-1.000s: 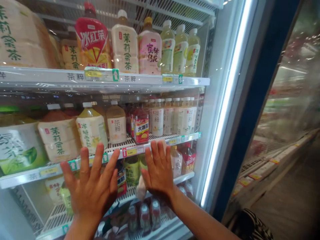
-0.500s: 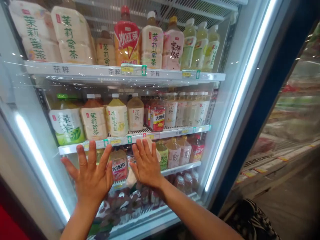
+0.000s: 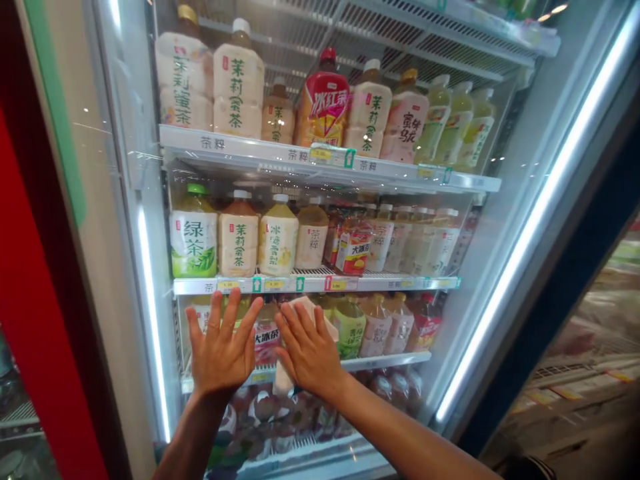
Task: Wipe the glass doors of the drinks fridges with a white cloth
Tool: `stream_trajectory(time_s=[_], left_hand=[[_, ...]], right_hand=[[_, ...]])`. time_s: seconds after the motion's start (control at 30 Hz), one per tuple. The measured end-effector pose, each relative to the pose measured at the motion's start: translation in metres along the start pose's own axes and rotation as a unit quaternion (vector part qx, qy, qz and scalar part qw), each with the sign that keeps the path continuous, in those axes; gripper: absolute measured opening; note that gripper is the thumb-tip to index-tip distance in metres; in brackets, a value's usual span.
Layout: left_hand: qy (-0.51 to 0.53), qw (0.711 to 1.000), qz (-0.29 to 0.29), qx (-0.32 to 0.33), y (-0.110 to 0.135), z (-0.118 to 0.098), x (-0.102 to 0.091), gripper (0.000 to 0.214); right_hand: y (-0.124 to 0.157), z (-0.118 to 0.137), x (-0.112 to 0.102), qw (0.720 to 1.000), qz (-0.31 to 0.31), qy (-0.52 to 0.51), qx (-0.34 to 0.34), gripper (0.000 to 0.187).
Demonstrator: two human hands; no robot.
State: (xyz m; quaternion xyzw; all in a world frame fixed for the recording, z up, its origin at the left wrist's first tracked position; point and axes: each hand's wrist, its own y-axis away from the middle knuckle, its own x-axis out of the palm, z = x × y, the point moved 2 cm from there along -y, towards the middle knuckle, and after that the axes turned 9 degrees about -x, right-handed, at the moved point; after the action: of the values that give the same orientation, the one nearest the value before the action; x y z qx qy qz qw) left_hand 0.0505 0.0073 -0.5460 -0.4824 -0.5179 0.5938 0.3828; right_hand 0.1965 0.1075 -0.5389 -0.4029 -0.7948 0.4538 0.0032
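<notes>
My left hand point(image 3: 220, 350) lies flat on the glass door point(image 3: 125, 200) of a drinks fridge, fingers spread, holding nothing. Just to its right, my right hand point(image 3: 309, 350) pins a white cloth point(image 3: 283, 383) against the same glass with its fingers stretched out. The cloth shows above the fingertips and hangs below the palm. Both hands sit below the middle shelf point(image 3: 315, 285), in front of a red iced-tea bottle point(image 3: 266, 339).
Behind the glass stand several tea bottles on three wire shelves, with more small bottles at the bottom. A lit strip point(image 3: 530, 220) runs down the fridge's right frame. A red panel point(image 3: 35, 293) borders the left. Another display case point(image 3: 595, 347) is at right.
The view has pulled back and swung left, showing the fridge's left edge and the red panel. Both hands stay flat on the glass, now closer together and slightly further left against the shelves.
</notes>
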Motion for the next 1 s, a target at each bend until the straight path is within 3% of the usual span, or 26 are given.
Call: stream_trajectory(time_s=[0.17,0.27,0.37,0.5,0.57,0.63,0.73,0.8,0.93,1.0], left_hand=[[0.016,1.000,-0.021,-0.009,0.000,0.000,-0.002,0.069],[0.025,1.000,-0.016,-0.008,-0.001,0.001,-0.004,0.068],[0.032,0.999,-0.014,-0.008,-0.002,0.002,-0.005,0.069],[0.038,0.999,-0.014,-0.015,-0.002,0.004,-0.005,0.071],[0.035,0.999,-0.010,-0.011,-0.001,0.005,-0.003,0.073],[0.025,1.000,-0.007,-0.002,-0.001,0.007,-0.002,0.074],[0.008,1.000,-0.008,0.010,-0.002,0.010,-0.001,0.075],[0.002,1.000,-0.007,0.013,-0.002,0.010,-0.003,0.076],[-0.005,1.000,0.016,0.023,-0.002,0.005,-0.010,0.081],[0.013,1.000,0.017,0.018,-0.008,0.004,-0.010,0.082]], right_hand=[[-0.013,-0.001,-0.001,1.000,-0.001,0.004,0.024,0.071],[0.012,0.002,0.001,0.998,0.024,-0.009,-0.056,0.063],[0.028,-0.025,-0.004,0.993,0.038,-0.013,-0.112,0.062],[0.000,-0.096,-0.023,0.999,-0.001,0.022,0.049,0.081],[-0.005,-0.113,-0.029,0.994,-0.015,0.030,0.100,0.084],[0.009,-0.109,-0.028,0.998,-0.004,0.022,0.063,0.082],[0.043,-0.100,-0.025,0.997,0.021,0.003,-0.073,0.070],[0.052,-0.112,-0.028,0.994,0.015,0.002,-0.104,0.066],[0.030,-0.166,-0.047,0.996,-0.047,0.030,0.076,0.075],[0.014,-0.179,-0.056,0.996,-0.062,0.035,0.062,0.075]])
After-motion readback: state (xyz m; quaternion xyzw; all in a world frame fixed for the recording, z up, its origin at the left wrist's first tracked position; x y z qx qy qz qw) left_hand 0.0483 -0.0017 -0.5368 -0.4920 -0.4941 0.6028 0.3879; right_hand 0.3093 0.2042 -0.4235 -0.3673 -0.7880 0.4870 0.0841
